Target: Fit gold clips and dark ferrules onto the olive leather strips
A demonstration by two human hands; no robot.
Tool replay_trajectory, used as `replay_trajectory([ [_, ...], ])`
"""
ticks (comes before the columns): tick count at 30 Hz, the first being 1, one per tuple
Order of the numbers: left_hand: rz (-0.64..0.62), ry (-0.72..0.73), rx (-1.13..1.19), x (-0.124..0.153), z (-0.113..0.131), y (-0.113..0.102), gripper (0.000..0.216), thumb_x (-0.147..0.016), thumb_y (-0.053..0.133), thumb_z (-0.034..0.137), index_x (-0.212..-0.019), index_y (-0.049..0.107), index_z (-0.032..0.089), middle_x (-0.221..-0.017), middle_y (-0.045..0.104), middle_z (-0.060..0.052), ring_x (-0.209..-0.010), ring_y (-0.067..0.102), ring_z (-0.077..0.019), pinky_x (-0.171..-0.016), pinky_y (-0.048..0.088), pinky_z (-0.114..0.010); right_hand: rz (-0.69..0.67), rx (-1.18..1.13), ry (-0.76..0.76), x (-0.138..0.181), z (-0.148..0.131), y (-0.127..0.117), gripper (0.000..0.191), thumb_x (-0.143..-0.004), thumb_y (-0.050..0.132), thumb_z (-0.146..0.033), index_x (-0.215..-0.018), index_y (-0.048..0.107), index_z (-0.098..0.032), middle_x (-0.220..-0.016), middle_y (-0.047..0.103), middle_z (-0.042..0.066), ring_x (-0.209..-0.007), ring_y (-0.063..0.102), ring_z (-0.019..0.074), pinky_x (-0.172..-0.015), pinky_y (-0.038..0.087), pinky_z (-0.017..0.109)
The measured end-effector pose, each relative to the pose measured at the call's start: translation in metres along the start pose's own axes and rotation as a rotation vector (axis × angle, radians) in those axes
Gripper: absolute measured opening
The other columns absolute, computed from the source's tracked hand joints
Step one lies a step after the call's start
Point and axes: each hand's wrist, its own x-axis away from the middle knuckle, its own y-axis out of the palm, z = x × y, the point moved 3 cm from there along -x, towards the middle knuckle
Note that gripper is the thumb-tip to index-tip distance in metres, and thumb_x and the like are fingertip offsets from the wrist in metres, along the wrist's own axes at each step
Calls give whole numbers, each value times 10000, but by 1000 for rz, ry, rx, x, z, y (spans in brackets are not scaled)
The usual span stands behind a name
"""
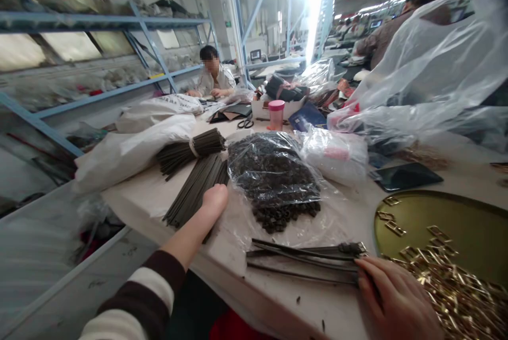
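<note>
My left hand (pixel 215 200) is curled closed at the right edge of a loose pile of thin dark straps (pixel 194 191). Its fingertips are hidden, so whatever they grip does not show. At the table's front, several dark straps (pixel 301 260) lie side by side, with metal buckles (pixel 362 248) at their right ends. My right hand (pixel 397 292) has its fingers closed over those ends. Between and beyond my hands sits a clear plastic bag (pixel 273 170), and small black loops (pixel 278 216) spill from its near side.
A golden tray (pixel 468 213) of loose metal buckles (pixel 456 287) stands at right. Behind the strap pile lie a tied strap bundle (pixel 192 150) and white sacks (pixel 135 139). Scissors (pixel 245 124) and a pink-lidded jar (pixel 277 115) are farther back. A co-worker (pixel 216 78) sits across the table.
</note>
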Motion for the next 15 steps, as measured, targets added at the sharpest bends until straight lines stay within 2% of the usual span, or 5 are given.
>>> replay_trajectory([
  [3,-9,-42,52,-2,2,-6,320,-845,519,292,-1118,512,126,-1115,546,-97,-939,566,-199,-787,484,-392,-12,-17,25,2,0,-2,208,-823,446,-298,-934,579,-182,-911,646,103,-875,573,265,-836,411,449],
  [6,33,-63,127,9,-5,-26,285,-850,508,298,-1079,529,130,-1062,570,-80,-901,577,-187,-764,487,-376,9,-54,43,4,0,-7,186,-817,479,-274,-946,578,-182,-918,642,97,-888,568,255,-848,411,444],
  [11,119,55,326,79,-2,-56,210,-856,369,244,-902,534,121,-761,597,-30,-711,591,-144,-686,447,-254,98,-243,90,-2,-15,-23,157,-807,501,-190,-949,568,-204,-922,621,82,-883,565,221,-822,431,402],
  [13,44,184,453,123,14,-55,165,-815,402,282,-805,519,166,-624,542,39,-579,552,-104,-582,429,-194,59,-409,216,-13,-27,-28,159,-834,471,-212,-974,546,-203,-881,607,72,-818,572,197,-748,456,355],
  [15,-261,379,752,167,37,-47,110,-772,421,247,-709,475,175,-543,453,65,-504,478,-89,-494,379,-179,-47,-656,399,-24,-39,-28,250,-868,419,-287,-1093,470,-190,-786,579,39,-651,550,155,-598,465,292],
])
